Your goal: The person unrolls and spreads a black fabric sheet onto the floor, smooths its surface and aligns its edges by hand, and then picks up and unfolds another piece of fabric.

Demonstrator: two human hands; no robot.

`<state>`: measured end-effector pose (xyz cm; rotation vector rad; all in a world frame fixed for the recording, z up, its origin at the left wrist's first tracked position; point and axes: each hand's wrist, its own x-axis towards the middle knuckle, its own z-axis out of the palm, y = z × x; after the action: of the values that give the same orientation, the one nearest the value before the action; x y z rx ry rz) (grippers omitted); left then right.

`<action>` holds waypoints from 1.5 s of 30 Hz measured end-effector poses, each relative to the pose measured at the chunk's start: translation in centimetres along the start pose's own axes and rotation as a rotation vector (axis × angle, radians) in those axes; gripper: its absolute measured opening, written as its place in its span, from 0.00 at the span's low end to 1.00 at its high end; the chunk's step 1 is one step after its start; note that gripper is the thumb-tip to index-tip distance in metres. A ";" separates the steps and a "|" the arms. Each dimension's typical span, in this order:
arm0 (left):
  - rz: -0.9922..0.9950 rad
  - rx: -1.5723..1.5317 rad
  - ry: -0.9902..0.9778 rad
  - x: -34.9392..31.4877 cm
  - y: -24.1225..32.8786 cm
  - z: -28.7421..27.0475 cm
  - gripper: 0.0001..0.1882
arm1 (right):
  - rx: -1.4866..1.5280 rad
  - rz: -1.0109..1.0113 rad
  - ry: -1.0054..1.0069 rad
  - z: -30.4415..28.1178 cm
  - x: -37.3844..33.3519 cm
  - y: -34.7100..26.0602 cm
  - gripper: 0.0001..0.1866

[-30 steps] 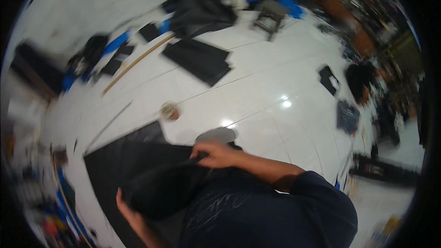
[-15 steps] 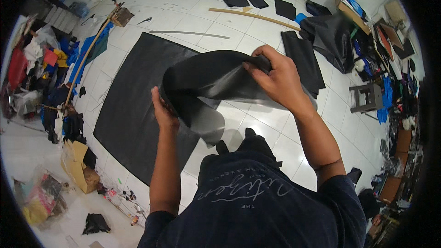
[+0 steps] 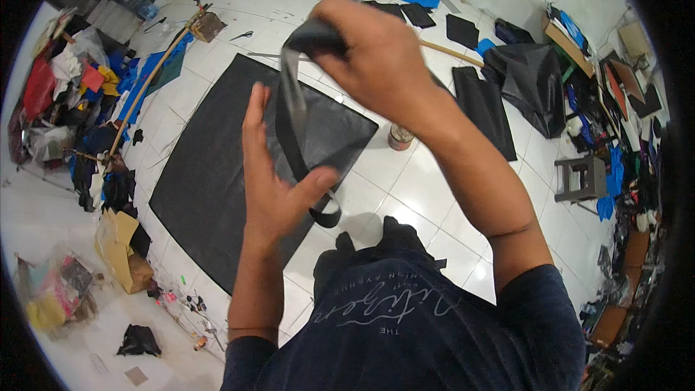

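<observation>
My right hand (image 3: 376,58) is raised in front of me, closed on the upper end of a black leather-like sheet (image 3: 287,134). The sheet hangs nearly edge-on and curls at its lower end, so it looks like a narrow band. Beside its lower part is my left hand (image 3: 271,185), thumb and fingers apart and not closed on it; whether the palm touches the sheet I cannot tell. Beneath both hands a large black sheet (image 3: 203,166) of similar material lies flat on the tiles. My right hand is somewhat smeared by motion.
A small can (image 3: 399,137) stands right of the floor sheet. Folded black material (image 3: 483,112) and a crumpled black sheet (image 3: 532,83) lie at right, near a grey stool (image 3: 579,177). Scissors (image 3: 241,35) lie far left. A cardboard box (image 3: 123,250) and a long bent pole (image 3: 148,80) line the left.
My right hand has lifted and moved left, turning the held sheet from a broad curve to edge-on. My left hand has opened beside it. The can has come into view.
</observation>
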<state>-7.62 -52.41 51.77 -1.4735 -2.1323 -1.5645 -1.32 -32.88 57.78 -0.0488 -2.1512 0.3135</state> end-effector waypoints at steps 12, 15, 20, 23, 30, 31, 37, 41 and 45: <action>-0.528 -0.696 0.613 7.8 -3.3 -1.2 0.12 | 0.177 0.105 -0.029 2.2 -11.5 -1.3 0.49; -0.606 -0.665 0.771 7.7 -3.9 -1.8 0.10 | 0.534 0.472 -0.557 3.0 -18.9 -4.8 0.56; -0.636 -0.596 1.081 8.3 0.6 2.7 0.12 | 0.513 0.615 -0.726 6.2 -22.9 -6.3 0.69; -0.508 -0.632 1.160 7.2 3.2 2.0 0.14 | 0.472 0.687 -0.593 8.3 -20.7 -7.4 0.68; -0.299 -0.208 0.983 -1.4 2.9 -5.7 0.26 | 0.403 0.446 -0.305 14.0 -15.7 -6.5 0.48; -0.409 -0.286 1.102 -1.5 3.8 -6.1 0.28 | 0.397 0.430 -0.311 15.1 -16.1 -5.9 0.48; -0.837 0.070 0.865 -16.6 0.3 -15.9 0.29 | 0.839 0.326 -0.655 16.2 -16.6 -3.8 0.28; -1.404 0.037 0.540 -23.6 -0.2 -17.3 0.17 | 0.641 0.132 -0.848 14.4 -18.1 -3.0 0.17; -1.796 0.068 0.045 -31.9 -2.4 -19.2 0.19 | 0.593 0.090 -0.900 13.7 -15.9 -6.9 0.16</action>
<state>-0.89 -87.30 40.50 1.0559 -3.3912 -1.4453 -3.01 -44.81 39.27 0.4071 -2.8264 1.1923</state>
